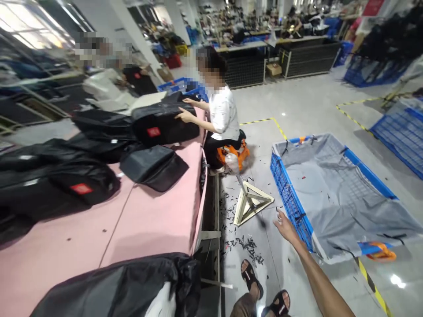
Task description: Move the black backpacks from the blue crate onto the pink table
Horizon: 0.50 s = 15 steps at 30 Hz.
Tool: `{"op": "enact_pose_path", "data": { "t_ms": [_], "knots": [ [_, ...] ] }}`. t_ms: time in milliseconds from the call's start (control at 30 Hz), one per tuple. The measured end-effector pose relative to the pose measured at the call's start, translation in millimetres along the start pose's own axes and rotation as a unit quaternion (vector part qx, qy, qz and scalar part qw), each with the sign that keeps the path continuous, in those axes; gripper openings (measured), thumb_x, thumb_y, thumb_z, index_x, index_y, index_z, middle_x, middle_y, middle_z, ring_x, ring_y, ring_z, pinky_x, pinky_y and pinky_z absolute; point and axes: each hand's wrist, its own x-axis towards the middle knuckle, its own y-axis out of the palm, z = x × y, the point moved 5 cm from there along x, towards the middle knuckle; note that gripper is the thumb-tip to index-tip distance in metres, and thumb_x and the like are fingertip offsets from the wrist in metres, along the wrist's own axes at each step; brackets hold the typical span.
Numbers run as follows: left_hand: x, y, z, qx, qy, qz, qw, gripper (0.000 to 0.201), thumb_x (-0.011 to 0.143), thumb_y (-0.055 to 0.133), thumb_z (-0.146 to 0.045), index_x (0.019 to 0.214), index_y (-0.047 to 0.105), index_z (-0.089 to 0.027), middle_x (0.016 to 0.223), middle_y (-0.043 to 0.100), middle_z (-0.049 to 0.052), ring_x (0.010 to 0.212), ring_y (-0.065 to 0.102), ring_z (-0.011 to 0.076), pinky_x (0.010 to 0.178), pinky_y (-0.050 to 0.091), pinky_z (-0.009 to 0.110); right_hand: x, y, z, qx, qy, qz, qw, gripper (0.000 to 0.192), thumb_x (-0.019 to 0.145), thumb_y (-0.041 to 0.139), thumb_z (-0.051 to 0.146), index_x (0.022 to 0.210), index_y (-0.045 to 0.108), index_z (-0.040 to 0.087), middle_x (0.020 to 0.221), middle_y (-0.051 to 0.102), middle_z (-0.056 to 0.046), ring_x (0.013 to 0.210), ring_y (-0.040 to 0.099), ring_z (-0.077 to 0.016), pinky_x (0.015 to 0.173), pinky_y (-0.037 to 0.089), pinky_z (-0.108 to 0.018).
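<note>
At the bottom of the view, a white, glove-like shape that seems to be my left hand (162,303) lies against a black bag (109,288) on the pink table; its fingers cannot be made out. My right hand (284,226) is bare and stretched out over the floor, beside the near-left side of a blue crate (291,193) with a grey lining. Its fingers look apart, with nothing plainly held. Further up the table lie a black bag with a red label (53,189) and a folded black piece (153,167).
A co-worker (224,110) on an orange stool (238,156) handles a black bag (161,121) at the pink table (158,220). A triangular stand (253,202) stands on the floor among black scraps. Another person sits behind. Yellow-black tape (373,281) marks the floor.
</note>
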Motion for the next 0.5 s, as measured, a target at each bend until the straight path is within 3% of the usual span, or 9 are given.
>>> {"op": "enact_pose_path", "data": {
  "t_ms": [67, 167, 267, 367, 500],
  "knots": [
    [-1.4, 5.1, 15.7, -0.009, 0.001, 0.014, 1.0, 0.035, 0.106, 0.05, -0.028, 0.122, 0.081, -0.032, 0.124, 0.087, 0.002, 0.125, 0.081, 0.0254, 0.115, 0.062, 0.039, 41.2, 2.0, 101.6, 0.015, -0.114, 0.002, 0.993, 0.072, 0.097, 0.065, 0.051, 0.163, 0.058, 0.023, 0.159, 0.07, -0.018, 0.136, 0.075, -0.0341, 0.119, 0.059, -0.055],
    [-3.1, 15.1, 23.3, 0.008, 0.015, 0.029, 0.999, 0.051, 0.103, 0.039, -0.027, 0.131, 0.082, -0.022, 0.138, 0.084, 0.011, 0.134, 0.078, 0.0279, 0.121, 0.057, 0.036, 101.3, -1.2, 248.7, 0.005, -0.243, -0.043, 0.969, 0.082, 0.094, 0.074, 0.058, 0.165, 0.056, 0.02, 0.169, 0.06, -0.021, 0.155, 0.058, -0.0358, 0.134, 0.044, -0.057],
    [-8.3, 20.1, 22.7, -0.006, 0.015, 0.038, 0.999, 0.058, 0.103, 0.037, -0.027, 0.141, 0.08, -0.016, 0.146, 0.081, 0.015, 0.139, 0.076, 0.0276, 0.125, 0.053, 0.035, 143.9, 11.2, 348.0, 0.031, -0.294, -0.043, 0.954, 0.087, 0.089, 0.08, 0.059, 0.163, 0.056, 0.02, 0.166, 0.059, -0.019, 0.153, 0.056, -0.032, 0.134, 0.043, -0.052],
    [-13.3, 20.5, 22.8, -0.058, 0.006, 0.027, 0.998, 0.056, 0.099, 0.044, -0.025, 0.141, 0.081, -0.018, 0.144, 0.082, 0.013, 0.139, 0.076, 0.0292, 0.126, 0.053, 0.038, 156.5, 28.4, 382.7, 0.023, -0.274, -0.071, 0.959, 0.071, 0.084, 0.078, 0.051, 0.145, 0.063, 0.018, 0.148, 0.067, -0.018, 0.138, 0.061, -0.0313, 0.125, 0.049, -0.05],
    [-17.8, 24.0, 27.3, -0.11, 0.017, -0.017, 0.994, 0.049, 0.091, 0.056, -0.025, 0.129, 0.088, -0.025, 0.132, 0.087, 0.012, 0.13, 0.08, 0.036, 0.122, 0.058, 0.043, 131.3, 29.1, 367.6, -0.051, -0.244, -0.156, 0.956, 0.054, 0.086, 0.068, 0.047, 0.133, 0.062, 0.021, 0.132, 0.069, -0.017, 0.124, 0.063, -0.0332, 0.113, 0.053, -0.049]
  ]
}}
